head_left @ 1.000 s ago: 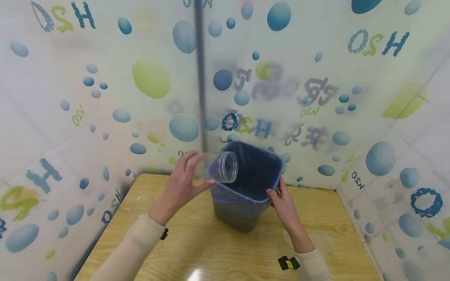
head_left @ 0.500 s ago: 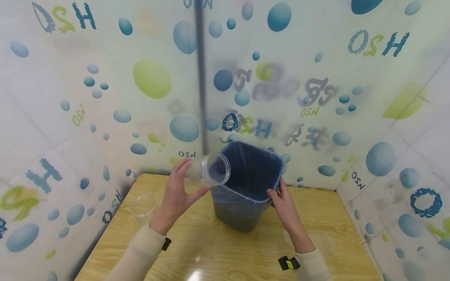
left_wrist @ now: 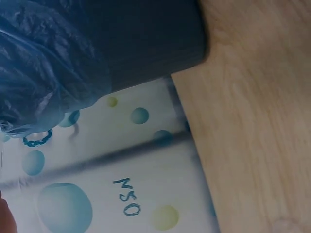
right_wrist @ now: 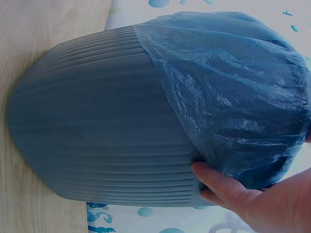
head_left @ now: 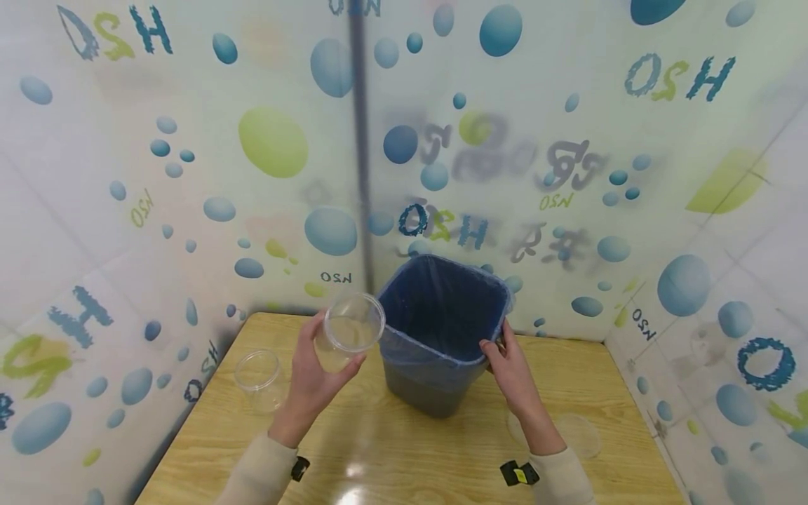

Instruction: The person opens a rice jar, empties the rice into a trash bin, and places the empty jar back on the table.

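In the head view my left hand point(head_left: 309, 386) grips a clear plastic jar point(head_left: 350, 344), fingers and thumb round its side. The jar looks empty, and its open mouth tips up towards me, just left of the trash bin point(head_left: 419, 386). This grey bin leans on the table with a blue bag point(right_wrist: 233, 102) folded over its rim. My right hand point(head_left: 513, 375) holds the rim's right side, its fingers partly hidden. Up close, the right wrist view shows its fingers on the bag and ribbed wall. Only a bit of finger point(left_wrist: 6, 218) shows in the left wrist view.
A second clear jar point(head_left: 257, 382) without a lid stands at the table's left. Two faint clear discs lie by my right wrist, one clear disc point(head_left: 577, 436) more visible than the other. Printed curtains surround the wooden table point(head_left: 391, 463) behind and at both sides.
My left hand has drawn the jar left and down, away from over the bin's mouth. The jar has turned from lying sideways to mouth up. My right hand and the bin stay put.
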The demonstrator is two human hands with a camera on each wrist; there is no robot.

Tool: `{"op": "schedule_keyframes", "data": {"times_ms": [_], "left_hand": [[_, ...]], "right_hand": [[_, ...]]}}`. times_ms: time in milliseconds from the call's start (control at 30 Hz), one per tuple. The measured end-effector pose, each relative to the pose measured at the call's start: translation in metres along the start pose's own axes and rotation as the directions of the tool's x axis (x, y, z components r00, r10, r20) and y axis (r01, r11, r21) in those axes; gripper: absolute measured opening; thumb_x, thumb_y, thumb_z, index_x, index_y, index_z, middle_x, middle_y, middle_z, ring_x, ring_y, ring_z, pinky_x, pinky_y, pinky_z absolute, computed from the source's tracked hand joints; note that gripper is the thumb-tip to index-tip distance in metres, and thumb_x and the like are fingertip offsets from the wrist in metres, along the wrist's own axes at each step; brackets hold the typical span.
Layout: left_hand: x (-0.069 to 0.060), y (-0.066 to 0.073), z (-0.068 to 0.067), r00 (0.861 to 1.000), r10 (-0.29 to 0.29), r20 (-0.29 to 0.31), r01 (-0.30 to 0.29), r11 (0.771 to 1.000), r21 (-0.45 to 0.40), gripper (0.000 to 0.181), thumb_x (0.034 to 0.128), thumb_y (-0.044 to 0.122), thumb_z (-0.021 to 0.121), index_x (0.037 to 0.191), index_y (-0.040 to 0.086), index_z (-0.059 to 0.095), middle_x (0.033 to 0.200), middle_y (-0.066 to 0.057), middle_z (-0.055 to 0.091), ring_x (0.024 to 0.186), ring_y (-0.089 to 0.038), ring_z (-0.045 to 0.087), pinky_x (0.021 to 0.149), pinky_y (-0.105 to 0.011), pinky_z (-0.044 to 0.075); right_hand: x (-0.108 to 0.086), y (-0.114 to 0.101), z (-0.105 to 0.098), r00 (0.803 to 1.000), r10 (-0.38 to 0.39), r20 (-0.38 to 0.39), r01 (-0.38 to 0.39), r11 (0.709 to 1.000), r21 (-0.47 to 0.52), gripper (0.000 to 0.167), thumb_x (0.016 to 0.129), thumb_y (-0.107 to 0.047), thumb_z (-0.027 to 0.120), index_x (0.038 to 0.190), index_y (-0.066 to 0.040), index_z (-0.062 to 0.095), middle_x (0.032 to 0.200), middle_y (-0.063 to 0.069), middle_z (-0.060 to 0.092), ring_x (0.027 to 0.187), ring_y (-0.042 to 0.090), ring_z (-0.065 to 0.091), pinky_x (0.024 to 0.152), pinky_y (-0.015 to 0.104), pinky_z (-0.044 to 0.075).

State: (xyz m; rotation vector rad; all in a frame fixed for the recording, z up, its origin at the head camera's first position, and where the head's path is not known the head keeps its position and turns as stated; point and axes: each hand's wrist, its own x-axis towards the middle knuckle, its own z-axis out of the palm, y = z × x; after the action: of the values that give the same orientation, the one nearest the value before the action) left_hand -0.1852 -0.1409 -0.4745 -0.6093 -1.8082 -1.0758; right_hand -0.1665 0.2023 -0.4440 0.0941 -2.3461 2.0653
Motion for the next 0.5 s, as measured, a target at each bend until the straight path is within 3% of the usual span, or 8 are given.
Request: {"op": "schedule_keyframes", "data": {"times_ms": [167,267,500], "left_hand": [[-0.02,-0.007,-0.002,0.996,-0.083,0.018,0.084,0.993,-0.077,0.098,0.0839,0.057,0.08,0.14,-0.015,0.042,0.132,-0.033,0.054,0.117,-0.046,0.055,0.11,-0.019,0.036],[-0.03,-0.009,-0.004,0.99,-0.134,0.04,0.137,0.985,-0.101,0.101,0.0793,0.047,0.087,0.145,-0.013,0.039,0.136,-0.034,0.052,0.121,-0.047,0.053,0.111,-0.019,0.036],[-0.051,-0.013,-0.009,0.975,-0.207,0.08,0.206,0.978,0.022,0.091,0.0689,0.023,0.091,0.143,-0.006,0.047,0.127,-0.025,0.057,0.113,-0.036,0.056,0.099,-0.025,0.044]], "right_hand": [[-0.001,-0.001,0.0,1.0,0.002,-0.001,-0.002,1.0,-0.002,0.078,0.11,-0.025,0.049,0.166,-0.011,-0.004,0.172,0.018,0.006,0.153,0.039,0.026,0.113,0.058,0.037],[0.0,-0.001,0.001,1.0,-0.003,-0.005,0.003,1.0,-0.006,0.078,0.11,-0.023,0.049,0.166,-0.01,-0.004,0.172,0.018,0.006,0.152,0.039,0.027,0.113,0.058,0.037],[0.001,-0.001,0.001,1.0,-0.005,-0.01,0.005,1.0,-0.008,0.076,0.11,-0.02,0.048,0.166,-0.009,-0.002,0.171,0.02,0.008,0.152,0.04,0.028,0.112,0.058,0.038]]}}
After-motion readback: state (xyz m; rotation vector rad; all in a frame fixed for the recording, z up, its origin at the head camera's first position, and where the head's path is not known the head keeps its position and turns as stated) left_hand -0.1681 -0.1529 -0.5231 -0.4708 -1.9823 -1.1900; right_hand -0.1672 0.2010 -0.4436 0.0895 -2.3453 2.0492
